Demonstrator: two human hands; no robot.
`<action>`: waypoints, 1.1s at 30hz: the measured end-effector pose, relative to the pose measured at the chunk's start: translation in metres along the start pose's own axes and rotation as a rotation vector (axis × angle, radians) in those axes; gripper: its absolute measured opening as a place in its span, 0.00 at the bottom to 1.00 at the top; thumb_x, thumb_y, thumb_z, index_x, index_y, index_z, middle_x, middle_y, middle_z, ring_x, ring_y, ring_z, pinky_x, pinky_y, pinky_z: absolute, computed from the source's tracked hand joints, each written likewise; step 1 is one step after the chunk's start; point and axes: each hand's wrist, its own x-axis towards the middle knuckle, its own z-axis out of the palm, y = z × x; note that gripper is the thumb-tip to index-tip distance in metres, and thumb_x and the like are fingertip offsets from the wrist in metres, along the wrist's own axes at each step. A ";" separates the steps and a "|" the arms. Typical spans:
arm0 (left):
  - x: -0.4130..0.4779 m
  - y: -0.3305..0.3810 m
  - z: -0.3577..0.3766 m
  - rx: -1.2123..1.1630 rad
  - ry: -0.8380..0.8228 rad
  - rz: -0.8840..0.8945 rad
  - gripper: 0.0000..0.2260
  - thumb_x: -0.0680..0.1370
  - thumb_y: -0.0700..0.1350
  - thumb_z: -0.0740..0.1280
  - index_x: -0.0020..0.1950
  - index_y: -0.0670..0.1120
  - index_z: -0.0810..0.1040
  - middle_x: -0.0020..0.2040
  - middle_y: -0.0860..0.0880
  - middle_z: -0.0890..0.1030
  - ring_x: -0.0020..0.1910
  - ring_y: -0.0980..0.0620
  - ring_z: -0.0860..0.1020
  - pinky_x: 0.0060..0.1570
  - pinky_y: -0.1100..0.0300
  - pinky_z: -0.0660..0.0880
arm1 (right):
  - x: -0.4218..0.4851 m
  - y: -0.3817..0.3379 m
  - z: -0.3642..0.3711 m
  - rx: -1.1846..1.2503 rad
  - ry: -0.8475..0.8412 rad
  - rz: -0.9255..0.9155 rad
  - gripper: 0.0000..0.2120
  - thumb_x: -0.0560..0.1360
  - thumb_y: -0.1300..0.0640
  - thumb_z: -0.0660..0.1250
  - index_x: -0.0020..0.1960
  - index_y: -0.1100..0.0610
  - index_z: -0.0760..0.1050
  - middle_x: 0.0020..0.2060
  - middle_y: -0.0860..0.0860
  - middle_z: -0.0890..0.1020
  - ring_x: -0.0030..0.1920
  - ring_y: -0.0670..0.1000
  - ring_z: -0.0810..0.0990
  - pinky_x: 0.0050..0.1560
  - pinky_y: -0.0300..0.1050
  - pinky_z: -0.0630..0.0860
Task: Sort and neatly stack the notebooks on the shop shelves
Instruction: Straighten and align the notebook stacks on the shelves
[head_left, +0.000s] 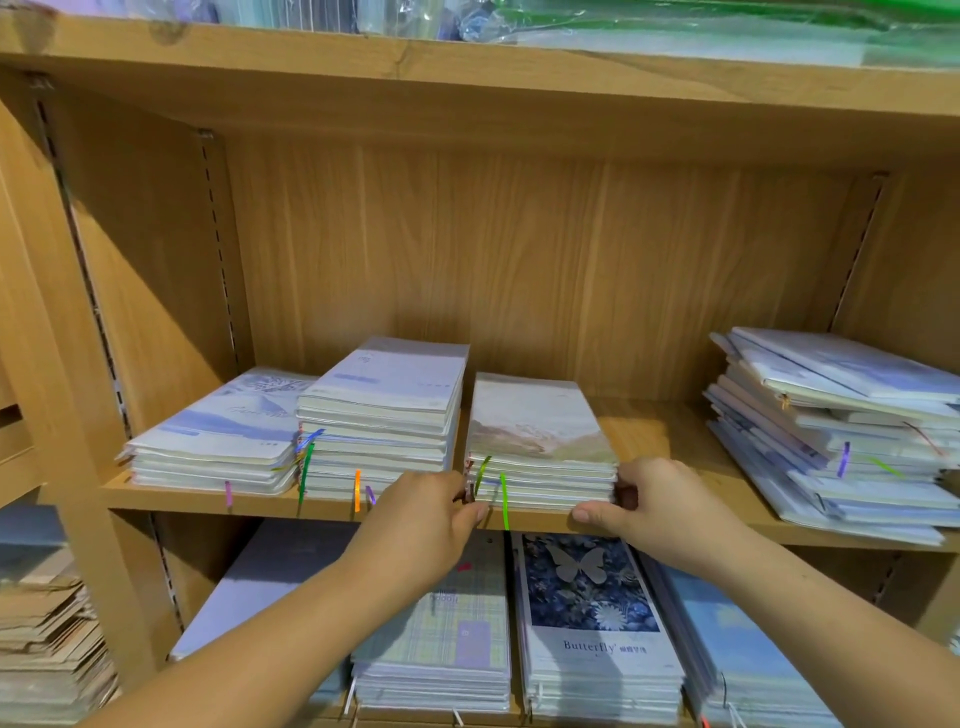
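At the near edge of the shelf (654, 434), left hand (431, 512) and right hand (652, 501) clasp the stack (535, 431) by its corners, fingers curled; best squeezed evenly to square it.

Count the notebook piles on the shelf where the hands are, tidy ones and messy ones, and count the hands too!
Tidy piles: 3 (left pile, tall pile, held pile)
Messy pile: 1
Hands: 2 (left hand, right hand)
Total: 6
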 end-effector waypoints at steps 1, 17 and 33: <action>-0.002 0.000 -0.004 0.024 -0.010 0.003 0.14 0.81 0.54 0.68 0.39 0.48 0.76 0.30 0.52 0.74 0.32 0.54 0.74 0.34 0.54 0.69 | 0.000 0.000 -0.002 0.012 -0.018 0.009 0.29 0.68 0.28 0.72 0.32 0.53 0.70 0.25 0.46 0.70 0.28 0.47 0.69 0.30 0.43 0.64; 0.119 0.215 0.020 -0.285 -0.102 0.174 0.11 0.81 0.56 0.66 0.49 0.50 0.82 0.39 0.51 0.84 0.39 0.53 0.81 0.44 0.53 0.79 | -0.055 0.091 -0.169 -0.184 0.379 0.065 0.15 0.77 0.40 0.68 0.43 0.48 0.84 0.37 0.47 0.81 0.39 0.45 0.79 0.42 0.54 0.79; 0.185 0.251 0.083 -0.945 -0.410 -0.280 0.14 0.80 0.53 0.71 0.42 0.44 0.79 0.35 0.43 0.80 0.29 0.52 0.73 0.24 0.61 0.68 | -0.041 0.157 -0.186 -0.195 0.215 0.049 0.26 0.77 0.40 0.71 0.73 0.46 0.75 0.69 0.40 0.77 0.70 0.43 0.74 0.70 0.44 0.72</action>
